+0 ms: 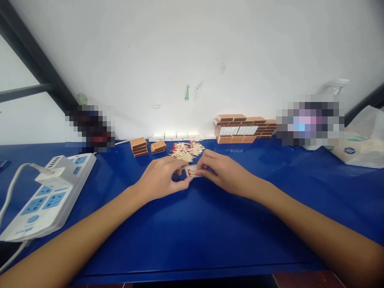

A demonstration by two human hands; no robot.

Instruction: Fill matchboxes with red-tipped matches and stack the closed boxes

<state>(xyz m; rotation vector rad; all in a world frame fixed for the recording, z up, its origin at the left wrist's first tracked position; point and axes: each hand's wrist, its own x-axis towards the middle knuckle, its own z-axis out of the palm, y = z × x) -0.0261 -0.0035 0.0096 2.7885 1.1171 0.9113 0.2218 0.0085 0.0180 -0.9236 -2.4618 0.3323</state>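
Between my two hands is a small white matchbox tray [188, 172] with red-tipped matches [192, 173] lying in it. My left hand [163, 176] pinches the tray's left end between thumb and fingers. At its right end, my right hand [214, 168] is closed, thumb and fingertips on the tray and the matches. Just behind my hands lies a loose heap of matches [186, 152], their red heads pointing various ways. The fingers hide part of the tray.
Matchbox stacks stand at the left [139, 147] and, larger, at the right [237, 139]. White trays [177, 136] line the wall. A power strip [57, 200] with a plugged-in charger occupies the left; a tissue pack [357, 148] lies far right on the blue table [192, 240].
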